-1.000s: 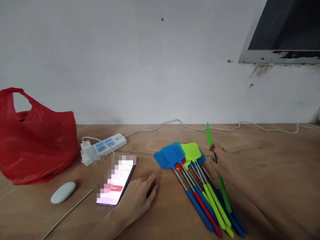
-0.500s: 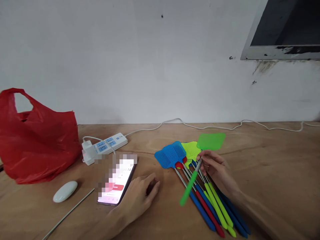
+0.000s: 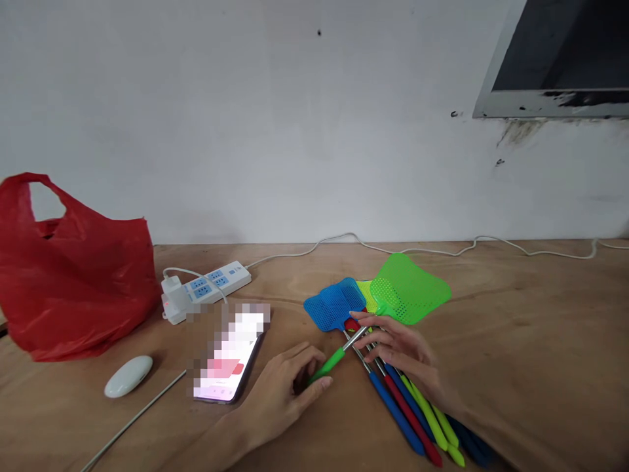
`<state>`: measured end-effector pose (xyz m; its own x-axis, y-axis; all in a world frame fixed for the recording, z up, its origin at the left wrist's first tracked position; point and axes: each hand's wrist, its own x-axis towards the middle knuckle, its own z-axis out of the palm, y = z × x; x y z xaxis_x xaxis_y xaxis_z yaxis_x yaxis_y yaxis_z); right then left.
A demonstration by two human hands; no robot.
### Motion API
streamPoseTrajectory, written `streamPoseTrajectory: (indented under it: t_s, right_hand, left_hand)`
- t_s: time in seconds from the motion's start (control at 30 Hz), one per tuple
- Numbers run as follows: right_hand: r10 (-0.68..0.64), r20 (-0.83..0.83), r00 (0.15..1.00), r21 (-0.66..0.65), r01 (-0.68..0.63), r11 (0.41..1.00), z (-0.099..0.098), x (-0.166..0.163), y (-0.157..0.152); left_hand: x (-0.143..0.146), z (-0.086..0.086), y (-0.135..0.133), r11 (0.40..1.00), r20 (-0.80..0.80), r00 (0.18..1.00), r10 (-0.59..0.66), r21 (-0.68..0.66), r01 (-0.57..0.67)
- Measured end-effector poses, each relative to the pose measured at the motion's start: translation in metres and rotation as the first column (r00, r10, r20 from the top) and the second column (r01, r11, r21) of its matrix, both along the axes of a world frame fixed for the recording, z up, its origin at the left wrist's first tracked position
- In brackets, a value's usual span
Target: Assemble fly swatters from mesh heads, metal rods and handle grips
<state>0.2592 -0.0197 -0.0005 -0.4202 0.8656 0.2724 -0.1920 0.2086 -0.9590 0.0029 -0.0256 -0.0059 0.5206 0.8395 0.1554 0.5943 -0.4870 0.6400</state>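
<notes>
My right hand (image 3: pixel 398 351) pinches the metal shaft of a green fly swatter (image 3: pixel 410 288), whose mesh head lies flat over the far end of a pile of swatters (image 3: pixel 393 387). The pile has blue, red and yellow-green handles fanned toward me. My left hand (image 3: pixel 285 390) curls round the green handle end (image 3: pixel 327 366) of the same swatter, just right of a lit phone (image 3: pixel 228 360).
A red plastic bag (image 3: pixel 73 275) stands at the left. A white power strip (image 3: pixel 206 288) with a cable running along the wall, a white oval mouse-like object (image 3: pixel 128 376) and a thin grey rod (image 3: pixel 132 419) lie on the wooden table (image 3: pixel 540 314).
The green swatter has swung from upright to flat, its handle turning left across the pile. My left hand has closed on its handle end; my right hand has moved left and nearer.
</notes>
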Motion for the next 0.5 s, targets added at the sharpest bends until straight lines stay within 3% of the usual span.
streamPoseTrajectory:
  t_s: [0.1,0.23,0.37,0.5]
  right_hand:
    - [-0.030,0.094,0.995,0.044,0.026,0.999,-0.003,-0.003,-0.004]
    - [-0.229,0.132,0.964,0.022,0.228,0.973,-0.008,-0.005,-0.001]
    - [-0.453,0.150,0.879,-0.011,0.460,0.888,-0.011,0.001,0.010]
    - [-0.594,0.075,0.801,-0.051,0.598,0.800,-0.015,0.014,0.024]
  left_hand:
    - [0.002,-0.001,-0.002,0.999,-0.037,0.999,0.025,0.021,-0.024]
    - [-0.001,0.002,-0.005,0.997,-0.051,0.997,0.065,0.035,-0.064]
    - [-0.006,0.003,-0.003,0.997,-0.047,0.996,0.070,0.045,-0.068]
    - [-0.007,0.000,0.000,0.994,-0.090,0.992,0.083,0.074,-0.077]
